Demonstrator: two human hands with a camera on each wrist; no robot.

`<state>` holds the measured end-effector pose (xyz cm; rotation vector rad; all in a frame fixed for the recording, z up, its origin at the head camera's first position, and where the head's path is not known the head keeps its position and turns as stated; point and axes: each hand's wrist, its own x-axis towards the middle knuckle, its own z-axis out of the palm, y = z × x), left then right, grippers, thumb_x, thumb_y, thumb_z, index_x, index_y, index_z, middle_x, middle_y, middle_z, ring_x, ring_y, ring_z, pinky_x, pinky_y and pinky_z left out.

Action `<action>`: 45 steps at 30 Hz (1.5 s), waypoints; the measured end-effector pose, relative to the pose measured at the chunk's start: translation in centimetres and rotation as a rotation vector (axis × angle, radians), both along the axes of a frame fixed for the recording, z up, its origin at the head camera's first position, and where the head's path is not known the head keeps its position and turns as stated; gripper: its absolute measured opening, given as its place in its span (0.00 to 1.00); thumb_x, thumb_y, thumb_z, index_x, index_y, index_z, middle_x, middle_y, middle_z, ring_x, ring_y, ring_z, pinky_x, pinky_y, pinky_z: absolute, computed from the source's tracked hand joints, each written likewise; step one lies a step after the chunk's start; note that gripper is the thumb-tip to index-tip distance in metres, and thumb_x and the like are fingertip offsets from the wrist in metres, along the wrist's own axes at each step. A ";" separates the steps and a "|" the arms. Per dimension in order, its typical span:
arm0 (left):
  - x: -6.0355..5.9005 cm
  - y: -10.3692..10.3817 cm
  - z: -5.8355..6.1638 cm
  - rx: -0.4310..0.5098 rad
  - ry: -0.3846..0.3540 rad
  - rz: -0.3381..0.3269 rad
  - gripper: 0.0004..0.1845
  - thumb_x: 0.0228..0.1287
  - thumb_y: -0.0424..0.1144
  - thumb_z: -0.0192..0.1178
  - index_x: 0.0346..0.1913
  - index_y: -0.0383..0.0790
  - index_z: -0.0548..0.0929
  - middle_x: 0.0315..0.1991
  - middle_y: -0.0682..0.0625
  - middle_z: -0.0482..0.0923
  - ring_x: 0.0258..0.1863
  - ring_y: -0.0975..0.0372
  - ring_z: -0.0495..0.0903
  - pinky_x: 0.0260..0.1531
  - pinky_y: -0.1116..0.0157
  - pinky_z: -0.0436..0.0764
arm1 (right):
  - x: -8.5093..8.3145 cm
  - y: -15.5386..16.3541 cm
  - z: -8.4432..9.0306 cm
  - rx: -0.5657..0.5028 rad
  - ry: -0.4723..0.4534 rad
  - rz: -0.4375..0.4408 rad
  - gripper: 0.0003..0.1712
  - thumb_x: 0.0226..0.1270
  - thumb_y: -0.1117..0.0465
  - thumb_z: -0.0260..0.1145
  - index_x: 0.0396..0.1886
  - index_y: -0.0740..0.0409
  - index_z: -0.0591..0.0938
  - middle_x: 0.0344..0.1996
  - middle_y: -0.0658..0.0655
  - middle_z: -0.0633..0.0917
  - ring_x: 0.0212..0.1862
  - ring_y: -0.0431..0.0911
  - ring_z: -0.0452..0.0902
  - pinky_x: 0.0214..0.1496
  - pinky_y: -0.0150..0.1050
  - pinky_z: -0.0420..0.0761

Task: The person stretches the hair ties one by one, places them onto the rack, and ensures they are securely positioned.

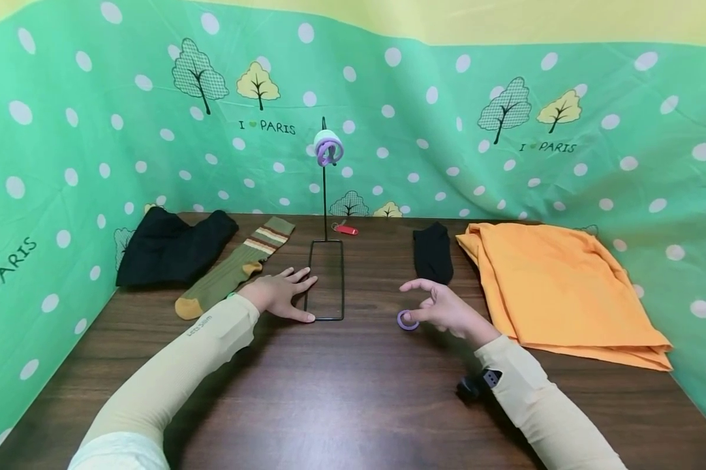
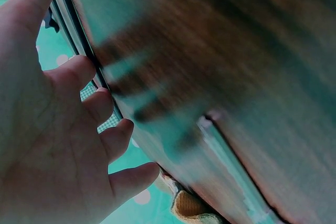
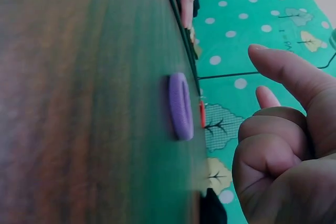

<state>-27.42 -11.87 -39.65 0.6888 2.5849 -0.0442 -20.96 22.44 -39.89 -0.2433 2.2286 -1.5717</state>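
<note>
A black wire stand (image 1: 344, 281) has a rectangular base on the table and an upright rod. Near the rod's top hang a white band and a purple hair tie (image 1: 329, 152). My left hand (image 1: 279, 294) spreads its fingers over the left side of the base, thumb by the front corner. Another purple hair tie (image 3: 181, 107) lies on the table right of the stand. Above it hovers my right hand (image 1: 444, 307), index finger and thumb apart, other fingers curled, nothing between them. In the head view the thumb overlaps this hair tie; the right wrist view shows a gap.
Left of the stand lie a striped olive sock (image 1: 230, 271) and folded black cloth (image 1: 173, 248). Behind the base is a red key tag (image 1: 346, 229). A black sock (image 1: 432, 253) and a folded orange cloth (image 1: 564, 287) lie to the right. A green curtain (image 1: 388, 130) encloses the table.
</note>
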 end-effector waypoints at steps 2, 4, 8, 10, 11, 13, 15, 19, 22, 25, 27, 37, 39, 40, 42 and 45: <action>0.0 0.0 0.0 -0.002 -0.001 0.000 0.53 0.47 0.78 0.48 0.73 0.62 0.42 0.75 0.58 0.34 0.74 0.52 0.38 0.65 0.42 0.52 | 0.0 0.2 -0.3 0.020 -0.016 0.004 0.36 0.53 0.66 0.70 0.62 0.61 0.66 0.06 0.43 0.60 0.09 0.35 0.47 0.12 0.29 0.52; 0.0 0.0 0.1 -0.005 -0.001 0.000 0.53 0.46 0.78 0.48 0.73 0.62 0.42 0.75 0.58 0.34 0.74 0.52 0.38 0.64 0.41 0.53 | 0.0 0.4 -0.5 0.042 -0.036 0.015 0.36 0.53 0.66 0.70 0.62 0.60 0.66 0.07 0.43 0.61 0.09 0.36 0.47 0.12 0.29 0.52; -0.1 0.1 0.2 -0.008 0.002 -0.005 0.53 0.46 0.78 0.48 0.73 0.62 0.42 0.75 0.58 0.34 0.74 0.52 0.38 0.63 0.41 0.54 | 0.1 0.7 -0.9 0.064 -0.095 0.038 0.37 0.52 0.66 0.70 0.62 0.60 0.65 0.08 0.43 0.60 0.10 0.36 0.47 0.12 0.29 0.52; -0.1 0.1 0.3 -0.007 0.002 -0.005 0.53 0.47 0.78 0.48 0.73 0.62 0.42 0.75 0.58 0.34 0.74 0.52 0.38 0.63 0.41 0.54 | 0.0 0.9 -1.1 0.068 -0.118 0.052 0.37 0.52 0.67 0.69 0.62 0.60 0.65 0.09 0.43 0.59 0.10 0.36 0.47 0.13 0.29 0.52; -0.1 0.1 0.3 -0.006 0.001 -0.005 0.53 0.47 0.78 0.48 0.73 0.62 0.42 0.75 0.58 0.34 0.74 0.52 0.38 0.63 0.41 0.54 | 0.0 0.9 -1.1 0.070 -0.127 0.057 0.37 0.52 0.68 0.69 0.62 0.60 0.65 0.09 0.43 0.59 0.10 0.36 0.47 0.13 0.29 0.52; -0.1 0.0 0.3 -0.003 -0.002 -0.005 0.53 0.47 0.77 0.48 0.73 0.62 0.42 0.75 0.58 0.34 0.74 0.52 0.38 0.63 0.40 0.53 | 0.0 1.0 -1.3 0.073 -0.142 0.065 0.37 0.50 0.70 0.68 0.62 0.60 0.64 0.09 0.43 0.59 0.11 0.35 0.48 0.13 0.28 0.52; -0.1 0.0 0.2 -0.002 -0.005 -0.006 0.53 0.47 0.78 0.48 0.73 0.62 0.42 0.75 0.58 0.34 0.74 0.52 0.38 0.63 0.40 0.54 | 0.0 1.0 -1.4 0.078 -0.161 0.071 0.38 0.49 0.72 0.68 0.61 0.60 0.64 0.10 0.43 0.59 0.11 0.35 0.48 0.13 0.28 0.52; 0.0 0.0 0.1 -0.002 -0.009 -0.003 0.53 0.46 0.78 0.47 0.73 0.63 0.41 0.75 0.58 0.33 0.74 0.53 0.38 0.63 0.41 0.54 | -0.1 1.0 -1.6 0.089 -0.186 0.064 0.38 0.47 0.75 0.66 0.61 0.60 0.65 0.10 0.43 0.59 0.10 0.35 0.48 0.12 0.28 0.52; 0.0 0.0 0.1 0.001 -0.010 0.000 0.53 0.46 0.78 0.48 0.73 0.63 0.42 0.75 0.58 0.33 0.74 0.53 0.38 0.63 0.41 0.54 | -0.1 0.9 -1.7 0.105 -0.193 0.048 0.36 0.47 0.76 0.65 0.60 0.60 0.66 0.10 0.43 0.58 0.10 0.34 0.47 0.12 0.27 0.51; -0.1 0.0 0.1 0.004 -0.011 -0.002 0.53 0.47 0.78 0.48 0.73 0.62 0.42 0.75 0.58 0.33 0.74 0.52 0.38 0.64 0.41 0.54 | -0.1 0.7 -1.7 0.122 -0.201 0.036 0.35 0.48 0.76 0.64 0.58 0.60 0.66 0.10 0.43 0.60 0.10 0.34 0.48 0.12 0.27 0.51; -0.1 0.0 0.1 0.007 -0.013 -0.003 0.53 0.47 0.77 0.48 0.73 0.62 0.42 0.75 0.57 0.33 0.74 0.52 0.38 0.64 0.41 0.53 | -0.1 0.6 -1.7 0.136 -0.205 0.025 0.34 0.48 0.76 0.64 0.58 0.61 0.66 0.09 0.44 0.63 0.10 0.34 0.48 0.12 0.27 0.52; -0.1 -0.1 0.0 0.000 -0.014 -0.003 0.52 0.47 0.77 0.48 0.73 0.62 0.41 0.75 0.58 0.33 0.74 0.52 0.38 0.64 0.41 0.54 | -0.3 -0.4 -1.6 0.165 -0.173 0.001 0.27 0.52 0.71 0.65 0.54 0.63 0.69 0.09 0.45 0.64 0.09 0.35 0.48 0.12 0.29 0.53; 0.0 0.0 0.1 -0.001 -0.011 -0.002 0.52 0.47 0.77 0.48 0.73 0.62 0.42 0.75 0.58 0.33 0.74 0.52 0.38 0.63 0.41 0.54 | -0.3 -0.6 -1.5 0.169 -0.161 -0.004 0.26 0.52 0.70 0.66 0.52 0.63 0.70 0.08 0.45 0.64 0.09 0.35 0.48 0.12 0.29 0.53; 0.0 0.0 0.1 -0.001 -0.010 -0.001 0.52 0.47 0.77 0.48 0.73 0.62 0.42 0.75 0.58 0.33 0.74 0.52 0.38 0.63 0.41 0.54 | -0.3 -0.8 -1.5 0.172 -0.153 -0.009 0.25 0.52 0.70 0.66 0.52 0.63 0.71 0.08 0.45 0.64 0.09 0.36 0.49 0.12 0.29 0.53; 0.0 0.0 0.1 -0.003 -0.006 0.000 0.52 0.47 0.77 0.48 0.73 0.62 0.42 0.75 0.58 0.33 0.74 0.53 0.38 0.63 0.41 0.54 | -0.3 -1.2 -1.3 0.175 -0.134 -0.015 0.25 0.51 0.69 0.67 0.51 0.62 0.72 0.08 0.45 0.64 0.09 0.35 0.48 0.11 0.29 0.53; 0.0 0.1 0.1 -0.004 -0.004 -0.002 0.52 0.48 0.77 0.48 0.73 0.63 0.42 0.75 0.58 0.33 0.74 0.52 0.38 0.64 0.41 0.54 | -0.2 -1.7 -1.1 0.175 -0.111 -0.023 0.25 0.50 0.68 0.67 0.50 0.62 0.73 0.07 0.45 0.64 0.09 0.35 0.49 0.11 0.29 0.53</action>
